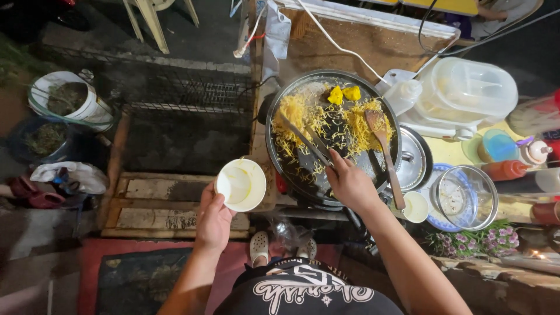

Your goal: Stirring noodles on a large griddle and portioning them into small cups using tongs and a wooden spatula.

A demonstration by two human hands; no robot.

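My left hand (213,219) holds a white paper bowl (241,184) with yellow smears inside, out to the left of the pan. My right hand (349,184) grips metal tongs (304,139) that reach up and left into yellow noodles (318,119) on a large round dark griddle pan (280,99). Two yellow chunks (343,93) lie at the pan's far side. A wooden spatula (385,151) rests across the pan's right part, handle pointing toward me.
Right of the pan stand a steel lid (412,157), a small white cup (415,207), a glass bowl (466,197) on a patterned plate, sauce bottles (505,170) and a clear plastic container (464,93). A wooden pallet (163,204) and buckets (67,99) lie left.
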